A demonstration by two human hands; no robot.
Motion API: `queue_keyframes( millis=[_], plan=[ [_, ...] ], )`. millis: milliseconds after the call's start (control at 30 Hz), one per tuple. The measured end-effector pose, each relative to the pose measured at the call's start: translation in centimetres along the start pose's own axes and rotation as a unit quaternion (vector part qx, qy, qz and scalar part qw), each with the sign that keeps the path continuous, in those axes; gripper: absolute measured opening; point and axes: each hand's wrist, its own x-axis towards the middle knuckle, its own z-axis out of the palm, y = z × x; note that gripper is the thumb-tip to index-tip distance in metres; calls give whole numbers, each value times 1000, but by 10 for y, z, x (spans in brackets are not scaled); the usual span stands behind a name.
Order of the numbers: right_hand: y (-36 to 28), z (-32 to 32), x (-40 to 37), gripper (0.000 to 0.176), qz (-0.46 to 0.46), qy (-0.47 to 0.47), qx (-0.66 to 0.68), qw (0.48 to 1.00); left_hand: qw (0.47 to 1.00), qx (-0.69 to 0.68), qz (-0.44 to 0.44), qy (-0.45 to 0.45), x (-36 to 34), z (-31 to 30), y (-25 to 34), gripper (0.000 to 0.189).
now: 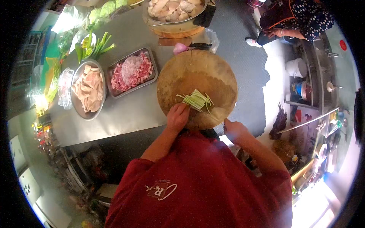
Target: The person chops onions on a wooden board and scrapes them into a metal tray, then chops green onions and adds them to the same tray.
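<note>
Pale green vegetable strips (197, 100) lie in a small pile on a round wooden chopping board (197, 62). My left hand (178, 116) is closed at the pile's left end, its fingertips pressed on the strips. At the board's lower right edge, my right hand (235, 131) is wrapped around the handle of a knife (216, 119). Its thin blade shows edge-on over the board, just below the strips, and most of the handle is hidden in my fist.
Left of the board stand a tray of diced meat (131, 72) and an oval bowl of sliced meat (88, 89). A meat-filled basin (176, 11), a purple onion (180, 48) and another knife (200, 45) sit beyond it. Another person (304, 19) is at upper right.
</note>
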Motion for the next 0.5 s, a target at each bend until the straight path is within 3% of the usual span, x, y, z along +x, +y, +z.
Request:
queue_keyframes(
  millis=[200, 300, 367, 467, 500],
  plan=[
    [-1, -6, -19, 19, -30, 53, 11, 998, 1000, -10, -6, -27, -6, 2, -8, 21],
    [-13, 3, -24, 21, -40, 161, 52, 985, 999, -15, -1, -38, 0, -7, -6, 17],
    [-11, 19, -21, 21, -46, 191, 37, 980, 990, -54, -109, -76, 3, -15, 5, 14],
    [-22, 15, -22, 18, -41, 220, 16, 975, 994, -39, -100, -28, -5, -28, 0, 17],
    [-24, 16, -22, 17, -44, 231, 13, 972, 985, -41, -168, -10, -13, -30, -3, 18]
  ],
)
